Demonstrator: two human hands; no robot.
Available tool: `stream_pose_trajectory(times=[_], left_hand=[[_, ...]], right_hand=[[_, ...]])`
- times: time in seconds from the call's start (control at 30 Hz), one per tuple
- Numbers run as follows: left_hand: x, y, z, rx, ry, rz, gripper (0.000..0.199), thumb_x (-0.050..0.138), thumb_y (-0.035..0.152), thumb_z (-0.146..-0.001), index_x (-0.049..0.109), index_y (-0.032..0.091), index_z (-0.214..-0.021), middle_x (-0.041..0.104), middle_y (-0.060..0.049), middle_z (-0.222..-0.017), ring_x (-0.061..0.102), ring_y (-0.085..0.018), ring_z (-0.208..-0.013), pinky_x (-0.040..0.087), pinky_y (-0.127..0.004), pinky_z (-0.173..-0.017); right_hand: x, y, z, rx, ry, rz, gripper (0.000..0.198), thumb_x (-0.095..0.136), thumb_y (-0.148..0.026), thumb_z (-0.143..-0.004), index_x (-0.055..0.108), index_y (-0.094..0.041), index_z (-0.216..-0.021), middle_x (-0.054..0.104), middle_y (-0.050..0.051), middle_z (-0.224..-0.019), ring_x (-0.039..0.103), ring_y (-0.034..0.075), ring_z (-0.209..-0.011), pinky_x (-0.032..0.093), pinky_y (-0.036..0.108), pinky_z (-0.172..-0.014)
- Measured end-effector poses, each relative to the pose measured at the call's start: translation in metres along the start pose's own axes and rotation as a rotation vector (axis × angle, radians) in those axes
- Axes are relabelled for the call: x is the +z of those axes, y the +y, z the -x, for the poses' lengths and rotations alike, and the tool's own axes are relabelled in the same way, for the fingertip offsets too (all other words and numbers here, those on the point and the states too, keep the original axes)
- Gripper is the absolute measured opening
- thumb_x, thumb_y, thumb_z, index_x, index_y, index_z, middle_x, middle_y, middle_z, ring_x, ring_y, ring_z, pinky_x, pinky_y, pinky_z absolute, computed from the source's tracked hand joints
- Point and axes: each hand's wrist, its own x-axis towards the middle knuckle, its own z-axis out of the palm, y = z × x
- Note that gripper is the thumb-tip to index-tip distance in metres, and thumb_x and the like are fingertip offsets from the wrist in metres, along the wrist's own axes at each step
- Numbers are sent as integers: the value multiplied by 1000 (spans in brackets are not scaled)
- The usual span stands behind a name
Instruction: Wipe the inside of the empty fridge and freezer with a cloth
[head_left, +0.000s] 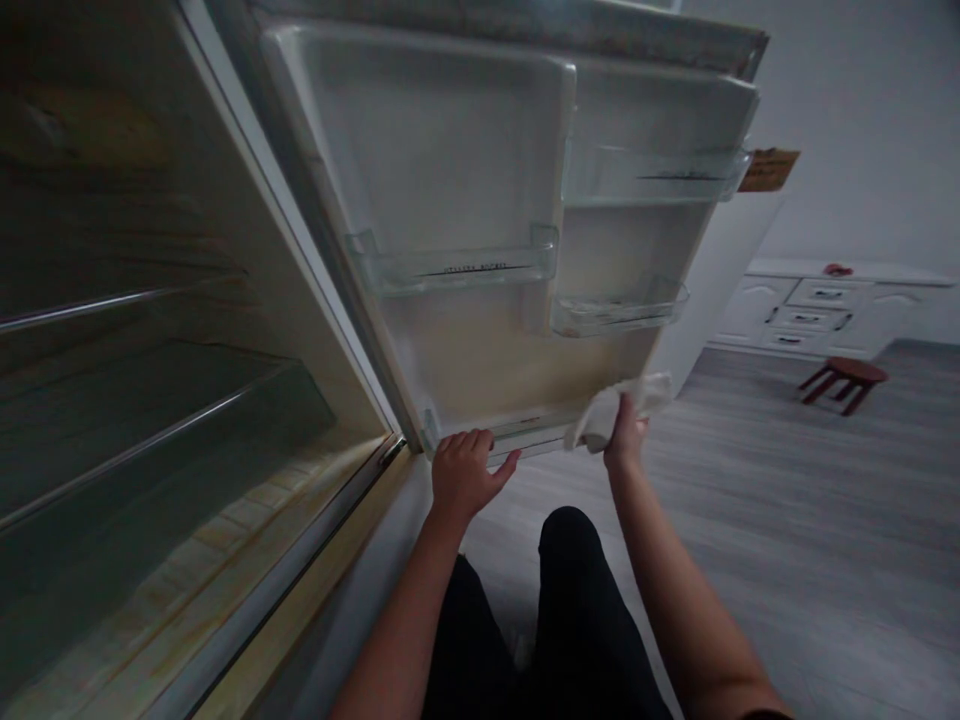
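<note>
The open fridge door [465,350] faces me, its inner side yellowed in places. Along its bottom edge runs a clear door shelf [536,436]. My left hand [466,468] grips the left part of this shelf, fingers over the rim and thumb stretched along the front. At the shelf's right end, my right hand [624,436] is closed around a crumpled white cloth [600,412], which lies against the shelf and the door's edge. Higher on the door sit a utility pocket [465,268] and two clear shelves on the right, an upper one [645,178] and a lower one [615,318].
To the left is the dark fridge interior [150,400] with glass shelves and a stained bottom edge. A brown stool [847,376] stands on the grey floor [787,500] at right, before a white cabinet [817,305]. My knees [574,560] are below the door.
</note>
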Motion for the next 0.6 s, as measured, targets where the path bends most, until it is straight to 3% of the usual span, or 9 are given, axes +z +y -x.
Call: stream_pose_trajectory(times=[0.07,0.2,0.27,0.33,0.37,0.47,0.53,0.6], left_hand=[[1,-1,-1,15,-5,-3,37,59,58,-92,61,22,-81,67,-3,-76,64,-24,-80,39,-38,-79],[6,3,-5,-9,0,2,38,60,58,-90,60,22,-80,67,-4,-76,64,-24,-79,40,-38,-79],[9,5,-7,-25,13,1,38,60,59,-89,60,22,-79,67,-4,-76,64,-24,-79,40,-38,-80],[12,7,-8,-33,26,0,39,59,59,-89,60,22,-79,67,-5,-77,63,-24,-79,40,-39,-80],[13,7,-8,-36,29,0,39,59,59,-89,60,22,-79,67,-5,-77,63,-24,-79,40,-39,-81],[13,8,-7,-42,26,-3,35,59,57,-89,59,23,-79,68,-5,-77,63,-25,-80,40,-39,-80],[12,8,-7,-45,10,-9,32,58,54,-90,59,23,-80,68,-6,-77,64,-26,-81,40,-39,-80],[9,8,-7,-41,-14,-13,31,57,52,-90,60,22,-82,69,-8,-80,64,-27,-83,40,-40,-80]], right_hand=[[9,-8,-19,64,72,-24,53,68,-52,-75,58,-14,-111,68,5,-100,66,16,-87,55,25,-73],[15,-20,-52,141,42,132,35,62,-47,-77,60,-14,-90,63,2,-78,58,14,-66,49,24,-56],[19,-18,-50,80,40,184,35,59,-43,-80,61,-13,-97,66,5,-86,62,16,-73,53,27,-66],[24,-12,-35,-46,90,237,49,60,-42,-78,59,-10,-115,68,11,-108,66,21,-96,55,35,-88],[28,-8,-24,-119,123,278,61,62,-44,-77,55,-9,-126,64,16,-122,62,25,-112,50,39,-102],[38,4,20,-243,163,404,96,64,-55,-77,31,-3,-151,30,25,-160,26,30,-152,18,47,-127],[48,11,54,-193,107,408,108,59,-63,-81,15,-3,-158,3,23,-168,0,28,-159,3,47,-130],[59,16,90,-76,43,356,113,58,-67,-82,4,-6,-160,-12,17,-169,-13,26,-158,-3,46,-130]])
